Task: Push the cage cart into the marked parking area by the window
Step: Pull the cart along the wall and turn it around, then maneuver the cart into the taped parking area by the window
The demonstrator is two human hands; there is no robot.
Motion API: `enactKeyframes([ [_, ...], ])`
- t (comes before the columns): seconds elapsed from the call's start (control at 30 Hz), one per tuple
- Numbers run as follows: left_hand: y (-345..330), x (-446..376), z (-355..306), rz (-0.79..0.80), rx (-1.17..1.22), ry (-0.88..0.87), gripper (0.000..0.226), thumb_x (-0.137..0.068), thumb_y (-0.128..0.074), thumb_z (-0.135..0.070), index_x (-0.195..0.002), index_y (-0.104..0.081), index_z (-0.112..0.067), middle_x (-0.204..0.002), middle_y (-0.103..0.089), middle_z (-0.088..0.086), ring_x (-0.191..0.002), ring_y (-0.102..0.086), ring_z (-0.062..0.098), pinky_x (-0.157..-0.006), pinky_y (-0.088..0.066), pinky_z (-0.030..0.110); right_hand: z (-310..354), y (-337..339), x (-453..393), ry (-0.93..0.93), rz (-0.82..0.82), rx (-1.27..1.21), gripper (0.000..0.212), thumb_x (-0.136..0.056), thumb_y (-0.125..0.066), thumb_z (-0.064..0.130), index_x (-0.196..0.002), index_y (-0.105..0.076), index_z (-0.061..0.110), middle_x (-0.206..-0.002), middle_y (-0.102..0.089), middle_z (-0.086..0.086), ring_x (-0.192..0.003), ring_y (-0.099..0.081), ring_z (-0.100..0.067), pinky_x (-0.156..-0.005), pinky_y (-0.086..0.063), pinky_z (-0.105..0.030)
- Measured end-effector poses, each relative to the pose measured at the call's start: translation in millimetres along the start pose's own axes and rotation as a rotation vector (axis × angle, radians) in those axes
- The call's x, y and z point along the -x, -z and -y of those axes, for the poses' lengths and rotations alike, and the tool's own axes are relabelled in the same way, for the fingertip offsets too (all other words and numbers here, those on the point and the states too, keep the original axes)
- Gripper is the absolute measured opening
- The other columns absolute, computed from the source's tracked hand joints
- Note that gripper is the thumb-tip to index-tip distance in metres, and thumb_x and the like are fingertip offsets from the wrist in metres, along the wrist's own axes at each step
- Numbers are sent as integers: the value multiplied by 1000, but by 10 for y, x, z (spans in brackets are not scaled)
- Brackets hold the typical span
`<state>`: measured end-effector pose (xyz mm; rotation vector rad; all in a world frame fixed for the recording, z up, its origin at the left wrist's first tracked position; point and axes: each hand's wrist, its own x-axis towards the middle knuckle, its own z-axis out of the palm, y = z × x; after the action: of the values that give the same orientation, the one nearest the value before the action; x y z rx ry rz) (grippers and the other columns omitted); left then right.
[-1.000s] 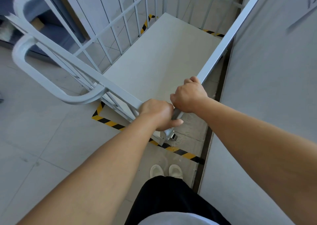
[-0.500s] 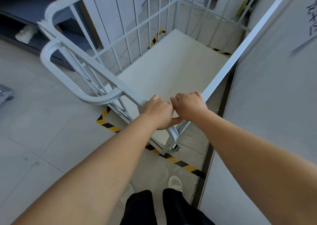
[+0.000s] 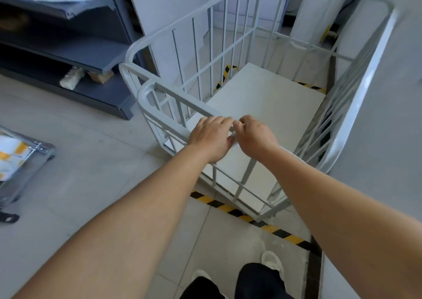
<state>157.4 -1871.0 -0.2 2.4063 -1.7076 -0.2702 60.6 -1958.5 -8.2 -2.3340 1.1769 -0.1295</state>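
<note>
Here, the cage cart is sitting almost wholly inside the yellow-and-black floor tape, its right side running close along the pale wall and its far end lying toward the back of the marked bay. The cart's long axis is pointing straight away from the person, so any last push would be going forward, along that wall. The left hand is resting over the near top rail with its fingers draped loosely over the bar, not wrapped tight. The right hand is hovering just beside it, fingers lightly curled at the same rail; whether it is actually pinching the bar cannot be told. Both hands are meeting near the middle of the rail, neither clearly nearer. The near base corner is appearing to lie just over the tape line, so the parking is looking very nearly done. To the left, a dark shelving unit is standing well apart from the cart.
</note>
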Motion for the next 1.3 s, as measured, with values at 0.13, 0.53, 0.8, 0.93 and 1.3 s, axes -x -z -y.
enactKeyframes([
  [0.13, 196, 181, 408, -19, 40, 54, 47, -97, -46, -32, -142, -37, -20, -142, -46, 1, -132, -37, 22, -109, -24, 36, 462, -173, -51, 21, 4, 2, 42, -98, -31, 42, -111, -57, 11, -110, -63, -16, -102, -56, -34, -77, -40, -37],
  [0.53, 627, -28, 1885, -51, 88, 204, 55, -98, -48, -32, -148, -28, -20, -152, -35, 0, -139, -30, 21, -111, -25, 38, 1666, -693, -795, 139, 6, 10, 51, -99, -31, 45, -138, -43, 14, -138, -49, -12, -124, -45, -29, -102, -37, -42],
  [0.8, 946, -545, 2894, -25, 114, 260, 57, -99, -46, -32, -150, -23, -21, -154, -30, -1, -139, -27, 21, -110, -27, 38, 2492, -949, -1660, 129, 29, 9, 52, -98, -34, 43, -140, -41, 13, -141, -47, -12, -128, -41, -30, -105, -32, -40],
  [0.93, 1039, -767, 3336, 24, 116, 288, 59, -99, -47, -31, -151, -21, -20, -155, -27, 0, -140, -26, 22, -109, -29, 40, 2811, -1114, -1959, 112, 60, 16, 53, -98, -36, 44, -141, -39, 14, -142, -46, -11, -130, -40, -29, -107, -31, -41],
  [1.3, 1153, -1610, 4459, 148, 93, 73, 63, -96, -51, -28, -151, -20, -23, -156, -24, -3, -141, -24, 22, -110, -28, 41, 3446, -1596, -2763, -110, 51, 95, 61, -93, -47, 46, -144, -35, 15, -143, -45, -9, -129, -41, -30, -107, -33, -41],
])
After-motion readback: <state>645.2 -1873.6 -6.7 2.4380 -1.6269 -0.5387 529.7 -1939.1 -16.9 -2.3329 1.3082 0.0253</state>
